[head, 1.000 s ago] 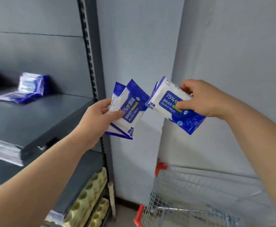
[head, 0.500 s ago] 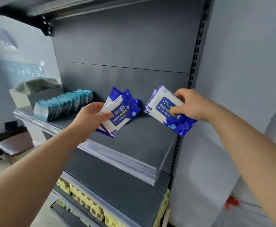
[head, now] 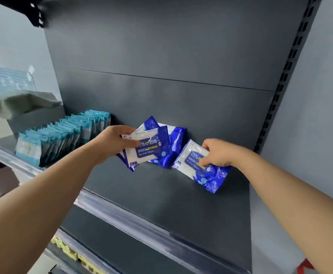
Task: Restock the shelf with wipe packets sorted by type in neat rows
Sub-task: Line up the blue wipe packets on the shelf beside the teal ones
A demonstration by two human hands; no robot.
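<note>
While the teal row (head: 63,135) looks finished at the shelf's (head: 161,194) left end, no blue row exists yet. Right of the teal row, the left hand (head: 114,142) grasps fanned blue packets (head: 151,149). Farther right, the right hand (head: 219,153) clutches another blue bundle (head: 197,169) low over the shelf.

The dark grey shelf (head: 161,196) carries a row of teal packets (head: 63,135) at its left end. They stand on edge, pressed face to face from the front lip back to the rear panel. At mid-shelf the left hand (head: 112,141) pinches a fan of blue-and-white alcohol wipe packets (head: 151,151), two or perhaps three, tilted with the labels facing up. Just behind the fan, a leaning packet (head: 178,139) of the same kind rests against the rear panel. To the right, the right hand (head: 219,153) grips a slanted packet (head: 199,169), its "75%" label upward, low over the shelf.
</note>
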